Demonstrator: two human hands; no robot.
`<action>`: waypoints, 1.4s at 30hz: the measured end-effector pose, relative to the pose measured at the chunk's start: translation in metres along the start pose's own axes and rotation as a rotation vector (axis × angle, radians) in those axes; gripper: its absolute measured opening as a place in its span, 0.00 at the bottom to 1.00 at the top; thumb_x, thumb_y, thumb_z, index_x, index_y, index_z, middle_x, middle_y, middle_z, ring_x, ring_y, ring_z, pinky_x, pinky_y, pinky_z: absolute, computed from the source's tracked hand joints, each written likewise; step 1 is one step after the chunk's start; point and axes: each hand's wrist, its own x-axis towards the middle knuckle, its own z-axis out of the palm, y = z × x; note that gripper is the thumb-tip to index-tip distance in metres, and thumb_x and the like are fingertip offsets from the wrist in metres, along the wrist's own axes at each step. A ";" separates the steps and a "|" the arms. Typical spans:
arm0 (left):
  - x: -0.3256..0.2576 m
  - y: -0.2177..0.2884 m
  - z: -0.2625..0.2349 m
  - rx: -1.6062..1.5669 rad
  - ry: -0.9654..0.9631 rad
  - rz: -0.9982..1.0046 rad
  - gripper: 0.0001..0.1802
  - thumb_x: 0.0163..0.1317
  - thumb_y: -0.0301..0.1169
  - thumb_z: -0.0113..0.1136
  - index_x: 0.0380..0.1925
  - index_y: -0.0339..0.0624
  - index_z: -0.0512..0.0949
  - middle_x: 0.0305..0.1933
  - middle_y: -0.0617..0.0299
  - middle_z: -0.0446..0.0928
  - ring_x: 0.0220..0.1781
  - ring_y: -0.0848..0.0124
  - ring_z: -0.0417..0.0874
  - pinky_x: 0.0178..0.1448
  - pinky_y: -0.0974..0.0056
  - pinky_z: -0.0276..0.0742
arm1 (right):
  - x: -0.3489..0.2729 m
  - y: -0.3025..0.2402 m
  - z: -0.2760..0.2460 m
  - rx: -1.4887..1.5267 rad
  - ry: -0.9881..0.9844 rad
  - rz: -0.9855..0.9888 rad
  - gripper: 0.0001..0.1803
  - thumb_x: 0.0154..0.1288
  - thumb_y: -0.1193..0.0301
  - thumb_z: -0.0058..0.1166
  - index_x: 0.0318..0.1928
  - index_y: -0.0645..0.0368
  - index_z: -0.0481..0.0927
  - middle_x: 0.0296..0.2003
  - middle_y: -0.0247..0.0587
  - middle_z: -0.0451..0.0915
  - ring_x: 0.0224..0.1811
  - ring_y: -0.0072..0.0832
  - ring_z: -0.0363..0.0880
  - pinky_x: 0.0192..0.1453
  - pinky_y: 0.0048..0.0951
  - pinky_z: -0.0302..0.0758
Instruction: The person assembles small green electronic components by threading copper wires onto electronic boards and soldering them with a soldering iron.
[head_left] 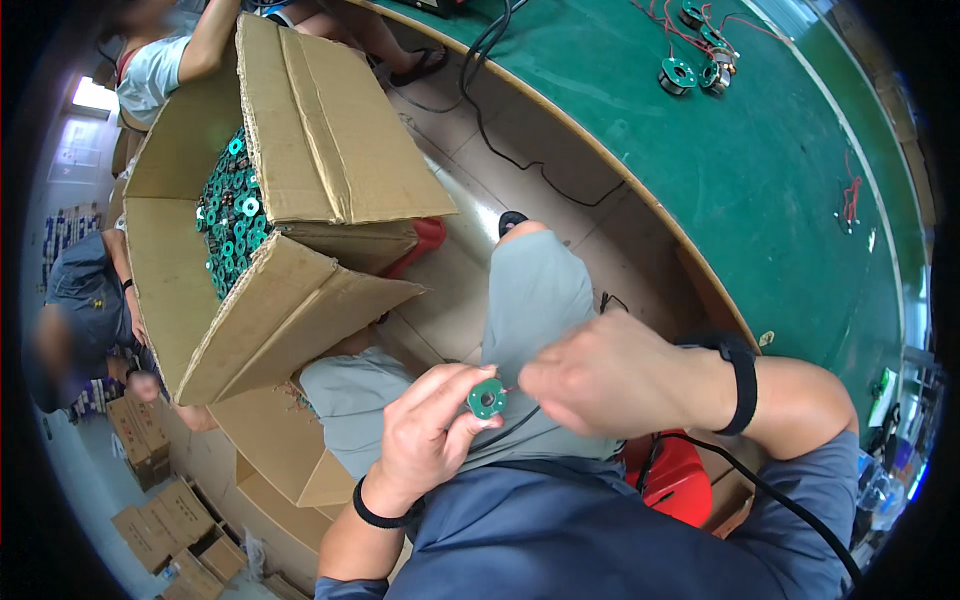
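Note:
My left hand [428,428] is closed above my lap, pinching a small round green circuit board [487,398] with a hole in its middle by the edge between thumb and fingers. Close on its right, my right hand [600,375] is curled shut, slightly blurred. A short bit of red wire [509,389] shows between the board and my right fingertips. What those fingers grip is hidden by the hand. A thin black cable [518,424] passes below both hands, across my shirt and lap.
At left stands an open cardboard box [330,130] full of green ring-shaped parts [238,215]. A green-topped table [700,170] on the right bears coils with green discs [677,75] and red wires [851,200]. A red stool [672,485] is beneath me. Other people [85,290] sit at far left.

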 end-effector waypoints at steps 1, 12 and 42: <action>0.000 0.000 0.000 -0.001 0.000 0.001 0.22 0.53 0.30 0.75 0.48 0.36 0.82 0.40 0.53 0.83 0.38 0.59 0.85 0.42 0.62 0.82 | 0.000 -0.001 0.002 -0.001 0.000 0.001 0.05 0.62 0.72 0.57 0.30 0.55 0.75 0.21 0.40 0.75 0.25 0.42 0.80 0.25 0.44 0.75; -0.004 0.004 -0.002 -0.135 -0.081 -0.106 0.23 0.52 0.28 0.75 0.49 0.38 0.82 0.39 0.55 0.83 0.39 0.59 0.85 0.44 0.62 0.81 | 0.002 -0.002 -0.003 0.156 -0.029 0.004 0.06 0.61 0.72 0.54 0.28 0.61 0.77 0.20 0.51 0.80 0.24 0.51 0.82 0.29 0.48 0.77; -0.003 0.002 -0.005 -0.141 -0.059 -0.120 0.21 0.52 0.27 0.75 0.48 0.37 0.83 0.39 0.55 0.83 0.38 0.62 0.85 0.43 0.64 0.80 | 0.002 -0.008 0.004 0.158 -0.043 -0.117 0.04 0.51 0.76 0.57 0.29 0.60 0.76 0.20 0.51 0.79 0.24 0.49 0.83 0.29 0.47 0.79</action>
